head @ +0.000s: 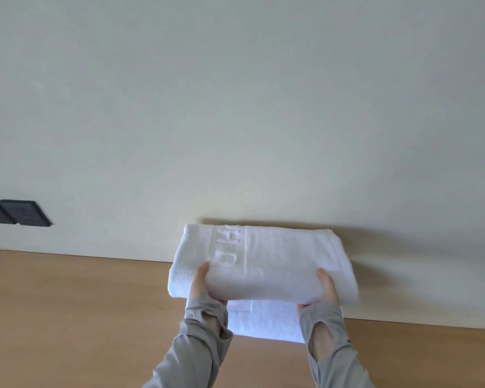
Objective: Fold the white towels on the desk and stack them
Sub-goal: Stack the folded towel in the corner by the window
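**Head view**

1. Folded towel (263, 264): white terry cloth with a soft looped pile, folded into a thick rectangular pad with rounded fold edges. It is at 6 o'clock in the view, held in front of the wall. A flat woven band (230, 250) crosses it from 12 to 6 o'clock, left of centre, and carries raised letters in the same white.

2. Left hand (200, 284): it grips the towel's 7 o'clock corner. The left thumb (203, 271) lies on the top surface. The other fingers pass under the cloth and are hidden.

3. Right hand (326, 288): it grips the 5 o'clock corner in the same way. The right thumb (324, 278) presses on top, and the fingers beneath are out of sight.

4. Sleeves (196, 345): thin grey stretch fabric that covers both wrists and part of each palm. The right sleeve has an oval opening.

5. Second towel (266, 320): white, folded flat, with straight edges. It lies on the table directly below the held pad, between the two wrists. It cannot be determined whether the two towels touch.

6. Table (67, 317): smooth matt wood-tone surface, butted against the wall.

7. Wall (235, 107): plain, pale and matt. The pad casts a soft shadow (389, 264) on it toward 3 o'clock.

8. Socket plates (17, 212): two dark rectangular plates side by side on the wall at 8 o'clock.
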The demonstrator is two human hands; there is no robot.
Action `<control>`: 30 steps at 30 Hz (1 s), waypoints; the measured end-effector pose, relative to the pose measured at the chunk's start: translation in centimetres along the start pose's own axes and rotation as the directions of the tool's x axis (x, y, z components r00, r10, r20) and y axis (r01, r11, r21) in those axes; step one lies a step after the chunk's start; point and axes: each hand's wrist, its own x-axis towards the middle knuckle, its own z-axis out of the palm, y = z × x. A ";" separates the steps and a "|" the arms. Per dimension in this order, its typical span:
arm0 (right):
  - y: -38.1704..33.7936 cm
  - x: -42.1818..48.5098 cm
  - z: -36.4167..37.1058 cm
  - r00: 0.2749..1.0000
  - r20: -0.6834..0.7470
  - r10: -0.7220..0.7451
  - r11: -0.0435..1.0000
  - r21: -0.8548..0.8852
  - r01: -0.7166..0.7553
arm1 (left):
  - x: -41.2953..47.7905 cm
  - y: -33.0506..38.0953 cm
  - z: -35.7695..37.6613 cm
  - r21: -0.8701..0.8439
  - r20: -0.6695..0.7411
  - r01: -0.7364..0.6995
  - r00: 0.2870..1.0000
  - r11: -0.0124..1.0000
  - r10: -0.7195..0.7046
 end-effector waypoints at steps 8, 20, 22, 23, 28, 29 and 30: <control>1.9 -4.8 5.9 0.987 0.121 0.104 0.991 -0.097 -0.093 | -4.2 6.7 -1.8 -0.100 0.021 -0.114 0.993 0.988 0.116; 15.0 -17.3 17.2 0.907 0.341 0.249 0.949 -0.273 -0.158 | -10.9 23.5 -13.2 -0.311 -0.140 -0.341 0.940 0.887 0.312; 18.3 -20.2 19.0 0.890 0.357 0.285 0.934 -0.314 -0.173 | -12.3 26.7 -16.1 -0.341 -0.172 -0.382 0.924 0.859 0.342; 20.0 -21.7 19.8 0.880 0.364 0.305 0.924 -0.338 -0.180 | -13.0 28.3 -17.7 -0.353 -0.188 -0.402 0.915 0.844 0.357; 29.4 -30.0 23.2 0.819 0.403 0.407 0.873 -0.436 -0.219 | -16.8 36.5 -26.7 -0.409 -0.290 -0.500 0.865 0.764 0.411; 31.3 -31.7 23.7 0.807 0.408 0.428 0.862 -0.452 -0.228 | -17.5 38.0 -28.6 -0.419 -0.304 -0.515 0.856 0.748 0.419; 33.1 -33.3 24.2 0.796 0.411 0.446 0.852 -0.468 -0.235 | -18.2 39.5 -30.4 -0.432 -0.316 -0.529 0.848 0.731 0.426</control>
